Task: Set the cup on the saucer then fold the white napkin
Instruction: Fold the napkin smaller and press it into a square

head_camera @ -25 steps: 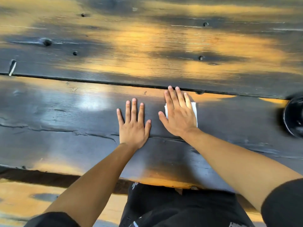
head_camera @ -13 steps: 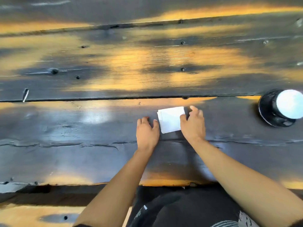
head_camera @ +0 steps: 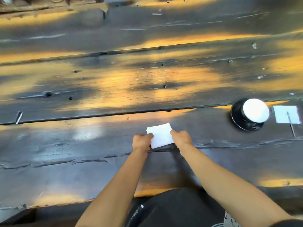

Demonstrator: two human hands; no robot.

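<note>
The cup (head_camera: pixel 255 112) sits on its saucer (head_camera: pixel 237 118) at right of frame, so folding is in hand. Both hands pinch the napkin (head_camera: pixel 161 135) at centre on the counter (head_camera: pixel 82 153): left hand (head_camera: pixel 141 141) one edge, right hand (head_camera: pixel 181 138) the other. Next, I judge, another fold or pressing flat.

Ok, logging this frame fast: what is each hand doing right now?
Left hand: fingers curled, pinching the left edge of the folded white napkin.
Right hand: fingers curled, pinching the napkin's right edge.
</note>
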